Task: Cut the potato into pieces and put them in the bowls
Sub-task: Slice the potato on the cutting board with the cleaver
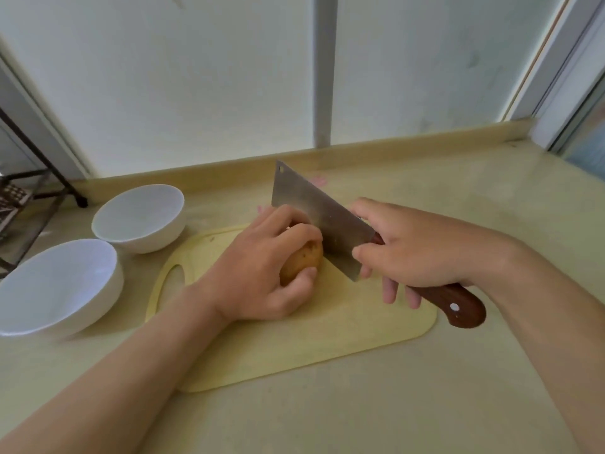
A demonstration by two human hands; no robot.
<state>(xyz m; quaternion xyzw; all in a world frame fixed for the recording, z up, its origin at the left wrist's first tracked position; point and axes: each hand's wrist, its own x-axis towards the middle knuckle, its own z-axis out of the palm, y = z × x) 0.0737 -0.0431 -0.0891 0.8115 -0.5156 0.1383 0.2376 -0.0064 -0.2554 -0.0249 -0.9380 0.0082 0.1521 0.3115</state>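
A brown potato (302,260) lies on the pale yellow cutting board (327,342). My left hand (262,270) grips it from above, fingers curled over its top and thumb on its near end. My right hand (415,253) holds a cleaver by its dark wooden handle (458,306). The steel blade (317,217) stands tilted against the potato's right end, right beside my left knuckles. Two white bowls, one far (140,217) and one near (55,286), both hold nothing and stand left of the board.
The board lies on a yellowish counter (458,388) with a raised back edge below frosted window panes. A black metal rack (29,191) stands at the far left. The board's oval handle hole (175,276) faces the bowls.
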